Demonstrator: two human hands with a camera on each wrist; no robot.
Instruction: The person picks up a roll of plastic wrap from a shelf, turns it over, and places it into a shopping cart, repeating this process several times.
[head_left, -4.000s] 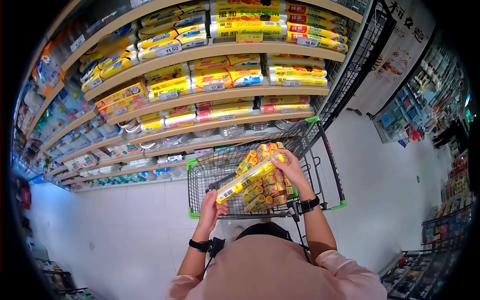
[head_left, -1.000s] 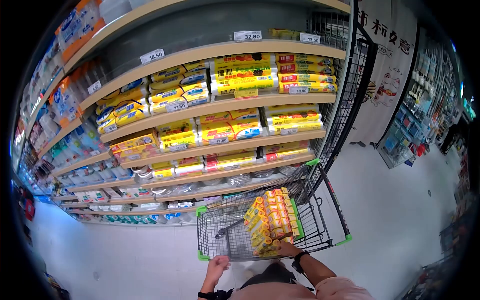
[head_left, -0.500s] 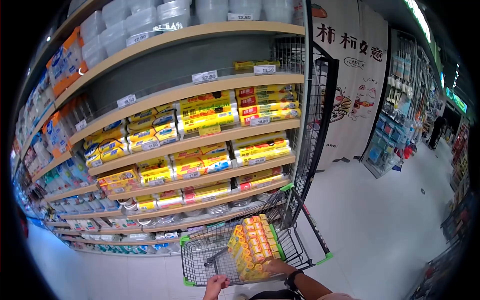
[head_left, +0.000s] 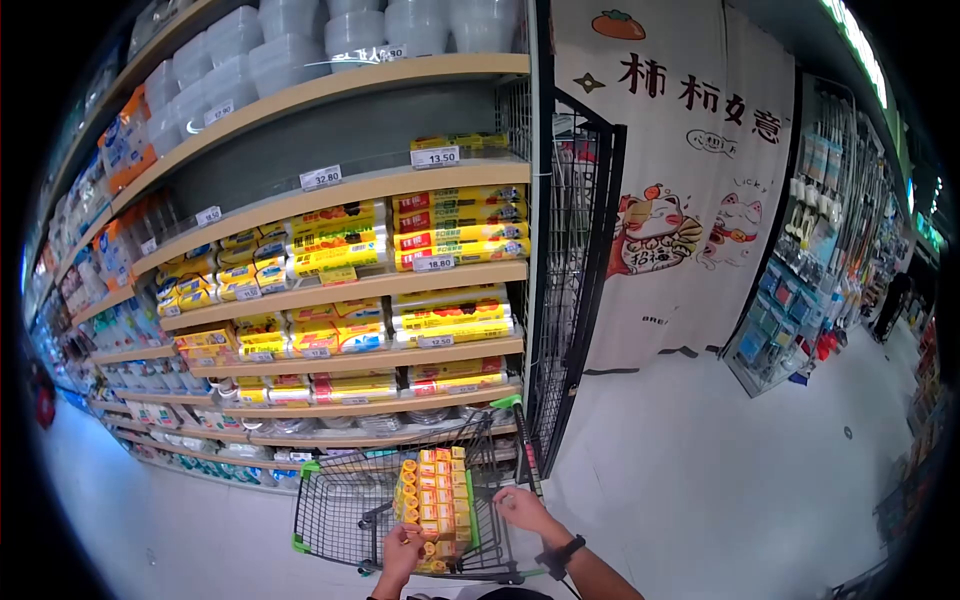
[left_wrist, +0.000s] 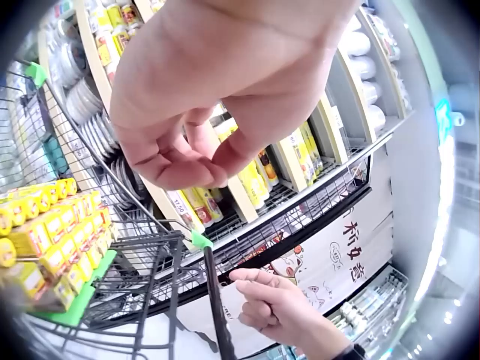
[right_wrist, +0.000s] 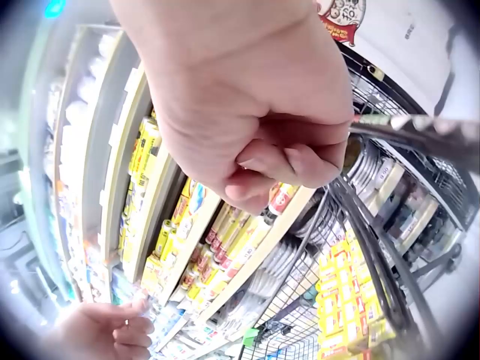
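Note:
A wire shopping cart (head_left: 300,543) with green corners stands low in the head view. Inside it, towards the handle end, lies a stack of long yellow packages (head_left: 436,490) with round and square ends. My left hand (head_left: 402,550) hovers over the near edge of the stack. In the left wrist view its fingers (left_wrist: 180,169) curl loosely around nothing. My right hand (head_left: 522,508) is just right of the stack, close to the dark handle bar (head_left: 524,445). The right wrist view shows its fingers (right_wrist: 259,161) loosely bent, with nothing in them.
Shelves (head_left: 330,285) of yellow rolls and price tags rise behind the cart. Clear plastic tubs (head_left: 290,65) fill the top shelf. A black mesh panel (head_left: 575,250) ends the shelving, beside a printed curtain (head_left: 680,210). A rack of hanging goods (head_left: 800,260) stands right.
Both hands held a long yellow box over the cart; it has left them. My right hand has moved off the stack towards the handle. The view has swung right and up.

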